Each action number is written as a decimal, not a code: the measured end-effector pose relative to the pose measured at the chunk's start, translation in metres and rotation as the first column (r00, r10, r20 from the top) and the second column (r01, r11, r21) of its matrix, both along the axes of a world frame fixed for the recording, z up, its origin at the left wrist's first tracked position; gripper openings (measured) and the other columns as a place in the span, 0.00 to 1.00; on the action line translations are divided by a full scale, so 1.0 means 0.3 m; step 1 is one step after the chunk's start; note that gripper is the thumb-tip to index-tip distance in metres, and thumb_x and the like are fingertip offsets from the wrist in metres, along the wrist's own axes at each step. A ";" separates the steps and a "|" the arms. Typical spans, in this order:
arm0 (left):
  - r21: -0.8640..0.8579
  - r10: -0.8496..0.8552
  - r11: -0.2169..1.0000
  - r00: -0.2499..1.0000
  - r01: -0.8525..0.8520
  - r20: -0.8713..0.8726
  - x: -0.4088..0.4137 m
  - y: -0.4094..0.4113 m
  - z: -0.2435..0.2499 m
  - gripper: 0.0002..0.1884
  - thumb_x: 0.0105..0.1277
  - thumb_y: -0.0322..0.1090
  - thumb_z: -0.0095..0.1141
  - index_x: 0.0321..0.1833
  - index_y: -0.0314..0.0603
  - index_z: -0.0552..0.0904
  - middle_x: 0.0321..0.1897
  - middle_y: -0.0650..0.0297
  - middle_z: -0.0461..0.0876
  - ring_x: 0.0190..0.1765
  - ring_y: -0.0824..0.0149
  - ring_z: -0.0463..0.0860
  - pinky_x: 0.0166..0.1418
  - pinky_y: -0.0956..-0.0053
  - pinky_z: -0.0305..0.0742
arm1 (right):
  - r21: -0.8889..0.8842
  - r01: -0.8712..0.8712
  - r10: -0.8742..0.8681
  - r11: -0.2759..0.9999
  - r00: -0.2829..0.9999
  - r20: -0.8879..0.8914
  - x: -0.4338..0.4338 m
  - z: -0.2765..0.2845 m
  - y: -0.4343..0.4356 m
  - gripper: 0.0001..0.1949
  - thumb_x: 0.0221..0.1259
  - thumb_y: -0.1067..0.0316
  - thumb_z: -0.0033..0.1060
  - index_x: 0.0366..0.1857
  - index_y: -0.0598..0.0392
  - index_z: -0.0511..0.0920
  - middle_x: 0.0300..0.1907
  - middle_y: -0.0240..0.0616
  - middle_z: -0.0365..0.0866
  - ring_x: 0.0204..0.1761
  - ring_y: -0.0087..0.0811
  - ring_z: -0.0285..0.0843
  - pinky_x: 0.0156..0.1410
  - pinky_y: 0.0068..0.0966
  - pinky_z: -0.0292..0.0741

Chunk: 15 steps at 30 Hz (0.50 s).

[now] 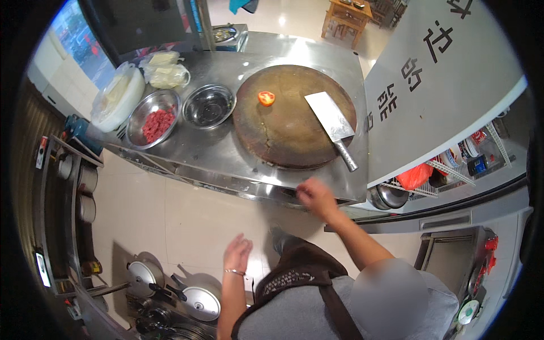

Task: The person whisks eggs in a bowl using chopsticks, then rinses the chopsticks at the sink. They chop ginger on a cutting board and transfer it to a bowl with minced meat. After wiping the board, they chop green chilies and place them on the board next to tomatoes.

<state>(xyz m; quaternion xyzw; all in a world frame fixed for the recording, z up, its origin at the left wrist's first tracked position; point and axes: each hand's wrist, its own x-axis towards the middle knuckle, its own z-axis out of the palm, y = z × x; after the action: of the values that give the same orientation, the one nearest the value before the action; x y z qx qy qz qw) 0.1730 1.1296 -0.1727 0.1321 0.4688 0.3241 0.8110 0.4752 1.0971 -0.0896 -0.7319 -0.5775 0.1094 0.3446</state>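
Note:
My left hand (239,251), with a bracelet at the wrist, hangs over the floor in front of my apron (293,272). It holds nothing, its fingers slightly bent. Near the counter's front edge is my right hand (313,196), blurred and loosely curled, with no object visible in it. Beyond it a round wooden chopping board (284,140) rests on the steel counter (204,155). A cleaver (329,114) lies flat at the board's right side, its handle past the rim towards me. One cut tomato piece (266,98) sits on the board, cut face up.
Left of the board stand a steel bowl (208,106) and another bowl (132,123) holding chopped raw meat (158,125). Behind them are plastic-bagged items (165,70) and a white tub (119,104). An open refrigerator door (442,97) borders the right. Lidded pots (199,304) stand lower left.

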 end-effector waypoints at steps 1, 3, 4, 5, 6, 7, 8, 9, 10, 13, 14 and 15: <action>0.078 -0.036 0.996 0.999 0.038 -0.029 0.041 0.070 0.023 0.25 0.57 0.19 0.53 0.60 0.27 0.65 0.35 0.58 0.75 0.39 0.64 0.78 0.45 0.71 0.76 | 0.075 0.091 -0.096 0.993 0.993 0.072 0.106 0.029 0.018 0.08 0.44 0.72 0.63 0.32 0.53 0.79 0.33 0.39 0.77 0.39 0.43 0.75 0.47 0.36 0.74; 0.212 -0.082 0.969 0.974 0.127 -0.210 0.129 0.184 0.094 0.24 0.59 0.22 0.53 0.59 0.27 0.66 0.32 0.62 0.74 0.36 0.67 0.77 0.41 0.75 0.75 | 0.077 0.347 -0.353 0.935 0.881 0.315 0.259 0.073 0.041 0.16 0.45 0.70 0.64 0.42 0.50 0.78 0.32 0.40 0.76 0.39 0.44 0.74 0.49 0.37 0.73; 0.254 -0.113 0.947 0.944 0.197 -0.311 0.186 0.233 0.121 0.22 0.61 0.24 0.53 0.59 0.29 0.67 0.31 0.63 0.74 0.35 0.68 0.77 0.40 0.76 0.75 | 0.045 0.425 -0.411 0.904 0.834 0.369 0.311 0.060 0.038 0.20 0.45 0.69 0.65 0.47 0.49 0.75 0.33 0.41 0.77 0.39 0.45 0.75 0.48 0.38 0.73; 0.290 -0.141 0.917 0.903 0.273 -0.405 0.250 0.285 0.145 0.21 0.62 0.26 0.53 0.58 0.31 0.68 0.31 0.65 0.74 0.35 0.70 0.77 0.39 0.77 0.75 | 0.019 0.504 -0.463 0.864 0.776 0.428 0.360 0.035 0.033 0.25 0.45 0.69 0.65 0.52 0.48 0.73 0.35 0.42 0.77 0.39 0.45 0.75 0.48 0.39 0.73; 0.317 -0.207 0.863 0.848 0.393 -0.488 0.331 0.331 0.190 0.21 0.62 0.26 0.53 0.58 0.32 0.68 0.30 0.65 0.75 0.32 0.71 0.76 0.36 0.78 0.74 | 0.005 0.579 -0.508 0.816 0.712 0.486 0.398 0.021 0.040 0.29 0.46 0.68 0.66 0.57 0.46 0.70 0.37 0.42 0.77 0.39 0.46 0.75 0.47 0.40 0.73; 0.332 -0.259 0.794 0.779 0.508 -0.572 0.414 0.365 0.230 0.20 0.63 0.25 0.52 0.58 0.34 0.69 0.29 0.65 0.75 0.30 0.73 0.75 0.33 0.79 0.73 | -0.151 0.572 -0.474 0.806 0.778 0.413 0.423 0.020 0.055 0.32 0.46 0.67 0.66 0.60 0.46 0.67 0.38 0.43 0.77 0.38 0.47 0.76 0.47 0.40 0.74; 0.477 -0.191 0.630 0.718 0.613 -0.670 0.490 0.399 0.209 0.18 0.62 0.27 0.53 0.56 0.38 0.72 0.31 0.63 0.76 0.33 0.68 0.77 0.37 0.74 0.74 | -0.305 0.542 -0.450 0.783 0.833 0.323 0.444 0.023 0.066 0.35 0.46 0.67 0.67 0.63 0.45 0.64 0.40 0.44 0.77 0.38 0.47 0.76 0.46 0.41 0.74; 0.574 -0.100 0.423 0.666 0.701 -0.739 0.564 0.426 0.179 0.16 0.62 0.29 0.54 0.54 0.41 0.74 0.33 0.61 0.78 0.36 0.64 0.79 0.41 0.68 0.74 | -0.449 0.489 -0.435 0.748 0.872 0.226 0.460 0.025 0.074 0.38 0.46 0.66 0.68 0.65 0.45 0.61 0.42 0.45 0.77 0.38 0.48 0.76 0.46 0.41 0.74; 0.641 -0.027 0.267 0.671 0.719 -0.741 0.653 0.445 0.213 0.15 0.60 0.29 0.55 0.52 0.41 0.75 0.34 0.59 0.78 0.38 0.59 0.79 0.43 0.66 0.74 | -0.464 0.401 -0.411 0.790 0.908 0.083 0.469 0.055 0.071 0.36 0.47 0.70 0.64 0.66 0.45 0.62 0.52 0.47 0.76 0.38 0.44 0.79 0.44 0.39 0.75; 0.646 0.085 -0.075 0.651 0.759 -0.755 0.849 0.510 0.236 0.15 0.57 0.28 0.57 0.48 0.41 0.76 0.39 0.55 0.76 0.43 0.50 0.79 0.46 0.62 0.74 | -0.268 0.351 -0.441 0.897 0.740 -0.508 0.385 0.172 0.015 0.35 0.48 0.74 0.59 0.66 0.49 0.62 0.57 0.44 0.73 0.49 0.36 0.76 0.51 0.31 0.72; 0.607 0.053 -0.114 0.615 0.787 -0.787 0.896 0.528 0.241 0.15 0.57 0.29 0.57 0.48 0.41 0.76 0.42 0.55 0.76 0.44 0.51 0.79 0.46 0.62 0.74 | -0.152 0.358 -0.378 0.921 0.731 -0.569 0.327 0.185 -0.027 0.35 0.48 0.75 0.58 0.66 0.51 0.62 0.59 0.43 0.72 0.54 0.33 0.72 0.56 0.28 0.69; 0.564 0.022 -0.155 0.574 0.811 -0.819 0.930 0.543 0.247 0.15 0.58 0.29 0.57 0.48 0.41 0.76 0.44 0.55 0.75 0.45 0.52 0.79 0.47 0.63 0.74 | -0.063 0.357 -0.324 0.932 0.742 -0.588 0.273 0.194 -0.067 0.35 0.48 0.76 0.57 0.66 0.53 0.62 0.61 0.42 0.71 0.59 0.30 0.69 0.60 0.24 0.66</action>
<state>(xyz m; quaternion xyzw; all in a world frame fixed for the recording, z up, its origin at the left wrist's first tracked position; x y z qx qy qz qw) 0.4519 1.2926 -0.0985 0.8861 0.2528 0.1835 0.3424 0.5571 1.0769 -0.0313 -0.7450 -0.3014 0.2504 0.5399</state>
